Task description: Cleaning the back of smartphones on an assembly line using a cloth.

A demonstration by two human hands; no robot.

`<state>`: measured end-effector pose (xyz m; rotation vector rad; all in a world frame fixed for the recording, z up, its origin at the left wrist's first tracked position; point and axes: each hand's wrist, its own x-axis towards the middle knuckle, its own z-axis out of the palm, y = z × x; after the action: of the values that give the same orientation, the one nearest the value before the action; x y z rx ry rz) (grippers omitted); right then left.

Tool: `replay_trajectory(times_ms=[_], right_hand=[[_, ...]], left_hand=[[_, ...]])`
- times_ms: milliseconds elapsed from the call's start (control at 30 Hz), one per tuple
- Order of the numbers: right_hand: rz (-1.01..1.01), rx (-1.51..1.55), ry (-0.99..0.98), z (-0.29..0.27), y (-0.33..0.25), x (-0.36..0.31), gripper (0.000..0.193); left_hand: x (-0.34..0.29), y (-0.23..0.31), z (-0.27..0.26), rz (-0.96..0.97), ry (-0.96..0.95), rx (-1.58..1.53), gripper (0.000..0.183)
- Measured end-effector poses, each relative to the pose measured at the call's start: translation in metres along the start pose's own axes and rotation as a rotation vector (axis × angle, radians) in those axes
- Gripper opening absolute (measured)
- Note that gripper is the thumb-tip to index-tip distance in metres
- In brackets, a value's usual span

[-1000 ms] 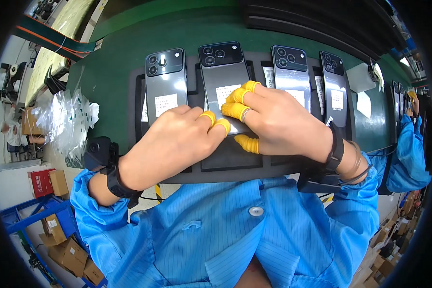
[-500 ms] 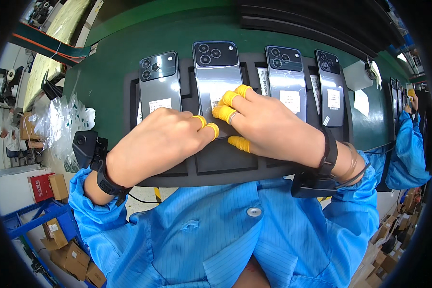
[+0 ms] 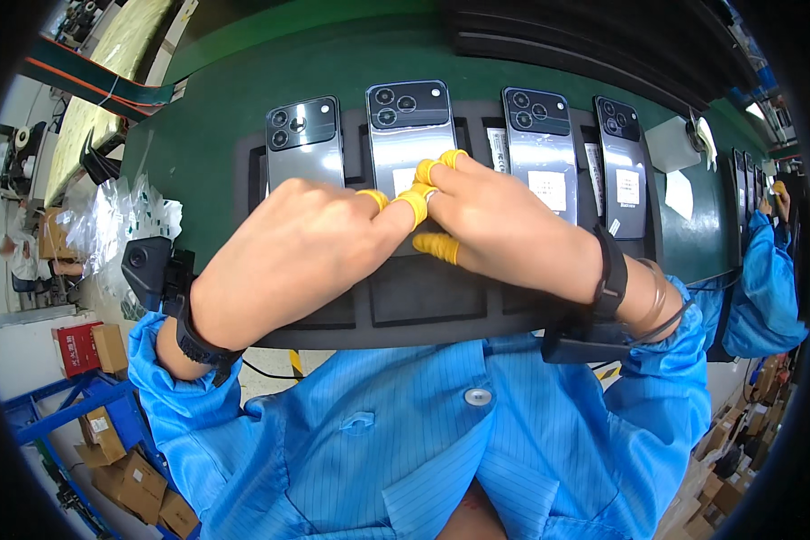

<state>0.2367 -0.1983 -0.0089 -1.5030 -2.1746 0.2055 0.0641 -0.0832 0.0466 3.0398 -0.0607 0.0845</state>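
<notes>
Several dark smartphones lie back up in a row on a black foam tray (image 3: pixel 423 335). Both my hands meet over the lower part of the second phone from the left (image 3: pixel 411 139), next to its white label (image 3: pixel 404 183). My left hand (image 3: pixel 319 229) has curled fingers with yellow finger cots, and its fingertips touch those of the right. My right hand (image 3: pixel 504 220) is bent inward, yellow cots on fingers and thumb, the thumb lower over the phone's bottom end. Whatever the fingertips pinch is hidden. The leftmost phone (image 3: pixel 304 162) is partly covered by my left hand.
Two more phones, one (image 3: pixel 538 153) and another (image 3: pixel 619 162), lie to the right. Crumpled clear plastic bags (image 3: pixel 121 234) are at the left table edge. A white box (image 3: pixel 673 144) stands at the right. Farther right, another person's blue sleeve (image 3: pixel 760 288) shows.
My left hand has shifted right and slightly up, so its fingertips now meet my right hand's. My right thumb has moved slightly left and up. The phones appear slightly shifted in view.
</notes>
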Motion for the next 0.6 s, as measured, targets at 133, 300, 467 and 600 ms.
replay_trajectory(times_ms=[133,300,467,600], right_hand=[[0.070,0.163,0.037,0.003,0.020,0.005,0.018],[0.256,0.431,0.212,-0.016,0.042,0.017,0.018],[0.359,0.608,0.746,-0.107,0.054,-0.003,0.013],[0.169,-0.279,0.620,-0.104,0.036,-0.053,0.026]], left_hand=[[-0.006,0.006,-0.001,-0.020,-0.157,-0.301,0.024],[-0.004,0.024,0.002,-0.044,-0.210,-0.175,0.029],[0.017,0.041,0.005,-0.053,-0.251,-0.007,0.025],[0.047,0.040,0.011,0.049,-0.046,0.146,0.022]])
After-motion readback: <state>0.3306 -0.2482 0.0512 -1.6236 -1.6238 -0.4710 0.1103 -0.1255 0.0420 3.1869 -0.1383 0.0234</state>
